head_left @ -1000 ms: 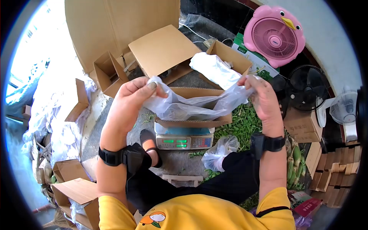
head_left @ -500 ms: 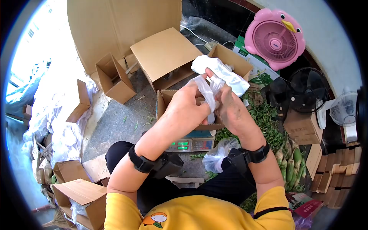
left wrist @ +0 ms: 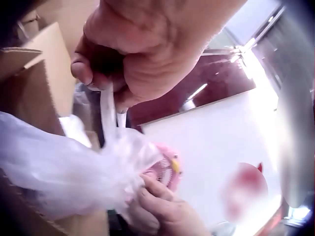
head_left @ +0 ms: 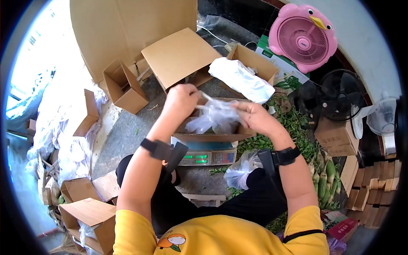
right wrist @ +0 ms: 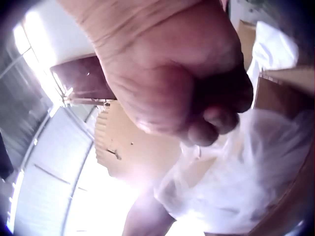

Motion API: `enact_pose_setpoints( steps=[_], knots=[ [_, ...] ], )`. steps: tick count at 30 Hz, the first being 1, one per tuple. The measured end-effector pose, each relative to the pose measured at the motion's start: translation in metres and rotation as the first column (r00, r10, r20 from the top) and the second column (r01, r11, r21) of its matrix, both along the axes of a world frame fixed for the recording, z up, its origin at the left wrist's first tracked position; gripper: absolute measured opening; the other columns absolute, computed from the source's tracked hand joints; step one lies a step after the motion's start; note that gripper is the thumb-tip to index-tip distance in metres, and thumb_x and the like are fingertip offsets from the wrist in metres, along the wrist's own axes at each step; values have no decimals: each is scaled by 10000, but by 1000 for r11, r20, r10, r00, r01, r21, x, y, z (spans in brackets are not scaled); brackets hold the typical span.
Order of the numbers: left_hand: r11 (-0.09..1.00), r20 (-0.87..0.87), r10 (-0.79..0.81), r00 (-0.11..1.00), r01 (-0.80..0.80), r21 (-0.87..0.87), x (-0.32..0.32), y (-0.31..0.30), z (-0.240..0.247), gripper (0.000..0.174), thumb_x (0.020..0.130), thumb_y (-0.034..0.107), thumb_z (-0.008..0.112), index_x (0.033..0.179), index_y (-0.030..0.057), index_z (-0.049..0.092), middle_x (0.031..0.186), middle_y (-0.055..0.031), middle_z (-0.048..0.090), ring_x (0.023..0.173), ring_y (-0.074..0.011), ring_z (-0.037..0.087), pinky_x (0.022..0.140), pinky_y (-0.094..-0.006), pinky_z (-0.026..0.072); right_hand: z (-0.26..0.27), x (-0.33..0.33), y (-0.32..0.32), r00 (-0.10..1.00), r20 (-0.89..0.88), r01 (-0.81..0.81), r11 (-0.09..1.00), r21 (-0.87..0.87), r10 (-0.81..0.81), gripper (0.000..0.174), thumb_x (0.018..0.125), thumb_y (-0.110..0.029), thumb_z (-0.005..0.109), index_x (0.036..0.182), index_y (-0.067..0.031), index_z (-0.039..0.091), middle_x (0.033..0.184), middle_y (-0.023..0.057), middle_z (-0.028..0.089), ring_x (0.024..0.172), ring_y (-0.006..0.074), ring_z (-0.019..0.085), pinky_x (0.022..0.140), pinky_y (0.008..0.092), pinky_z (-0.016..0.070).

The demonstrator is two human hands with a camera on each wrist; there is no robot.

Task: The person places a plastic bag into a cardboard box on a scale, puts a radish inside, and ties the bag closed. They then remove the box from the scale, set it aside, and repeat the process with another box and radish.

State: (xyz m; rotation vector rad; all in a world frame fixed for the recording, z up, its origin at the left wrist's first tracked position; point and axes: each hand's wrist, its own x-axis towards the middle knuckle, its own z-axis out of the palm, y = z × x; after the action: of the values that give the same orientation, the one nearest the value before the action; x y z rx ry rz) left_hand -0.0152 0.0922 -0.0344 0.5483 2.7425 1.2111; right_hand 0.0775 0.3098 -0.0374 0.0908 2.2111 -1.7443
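Where the head view looks down, left hand (head_left: 182, 100): it is closed on a thin pulled-out strip (head_left: 205, 97) of the clear plastic bag (head_left: 214, 117), which is held in the air over the open cardboard box (head_left: 212, 137)
Head view, right hand (head_left: 250, 117): it is closed on the other side of the bag; the film is bunched between the two
Head view, surroundings: the box seems to stand on a scale (head_left: 204, 157) with green digits lit; green leaves (head_left: 293, 127) are spread to its right
Left wrist view, left hand (left wrist: 147, 49): the strip (left wrist: 108, 105) is pinched between thumb and curled fingers and is stretched tight down to the bag (left wrist: 64, 172)
Left wrist view, right hand (left wrist: 162, 211): its fingertips are pressed together on the gathered film just under the strip
Right wrist view, right hand (right wrist: 172, 83): the fingers are curled in; film comes out beneath them, but the pinch itself is hidden
Right wrist view, bag (right wrist: 246, 182): it hangs crumpled below the hand
Risk, tearing: the film looks very thin, so the strip could be torn off if the hands are pulled apart too hard
Risk, slipping: the film looks smooth, so one pinch could be lost and the bag would likely drop into the box
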Motion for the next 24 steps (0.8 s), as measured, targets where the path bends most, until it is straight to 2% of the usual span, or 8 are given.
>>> enact_pose_setpoints(
  steps=[6,8,10,11,14,16,20,24],
  knots=[
    [809,229,43,972,101,-579,6,5,-68,252,792,147,497,886,-18,663,943,-229,632,915,-335,621,810,-380,499,14,17,23,956,247,-226,932,282,156,209,734,25,456,821,16,647,697,62,629,635,125,569,594,237,463],
    [838,205,148,967,-13,-545,4,3,-71,251,789,145,497,896,-11,663,937,-222,636,912,-338,621,807,-382,500,5,19,33,965,225,-116,989,-89,133,187,726,37,446,777,42,626,741,87,639,643,143,573,592,247,447],
    [892,138,122,983,-48,-450,-9,0,-56,243,803,181,537,894,-11,654,944,-198,649,767,-303,647,658,-359,520,8,21,34,976,216,125,908,-399,-40,190,702,57,482,795,19,643,826,112,668,748,156,621,585,232,420],
    [988,426,142,894,-106,-108,-14,-4,-49,222,817,185,547,893,1,647,903,-167,655,665,-234,606,561,-305,471,17,19,32,977,181,184,862,-473,-109,196,716,55,500,838,12,647,872,107,668,762,156,629,564,223,405],
    [664,626,-405,666,-256,703,-1,-17,15,158,869,175,545,913,41,617,751,-58,613,493,-63,430,414,-175,276,45,15,11,940,204,341,766,-545,-273,272,751,49,553,1003,-12,634,985,82,655,795,139,638,517,191,354],
    [654,589,-472,656,-187,733,19,-9,40,181,899,182,515,955,31,597,700,-38,574,470,-65,399,406,-181,261,46,7,-6,975,98,219,923,-318,-197,371,757,54,575,1119,-27,586,1009,67,646,813,128,640,506,172,325],
    [677,539,-615,576,35,735,43,3,56,265,917,161,512,1143,30,557,647,-9,514,495,-51,390,442,-166,269,30,-2,-29,992,-23,93,831,-548,-126,598,746,68,592,1306,-62,429,1072,40,591,934,110,563,693,218,460],
    [734,601,-585,545,39,678,35,-2,59,275,918,151,504,1163,36,552,620,20,473,499,-46,375,440,-173,266,21,-7,-31,978,-156,68,919,-388,-138,601,750,59,599,1313,-22,404,1083,19,550,906,96,518,805,247,445]
  ],
)
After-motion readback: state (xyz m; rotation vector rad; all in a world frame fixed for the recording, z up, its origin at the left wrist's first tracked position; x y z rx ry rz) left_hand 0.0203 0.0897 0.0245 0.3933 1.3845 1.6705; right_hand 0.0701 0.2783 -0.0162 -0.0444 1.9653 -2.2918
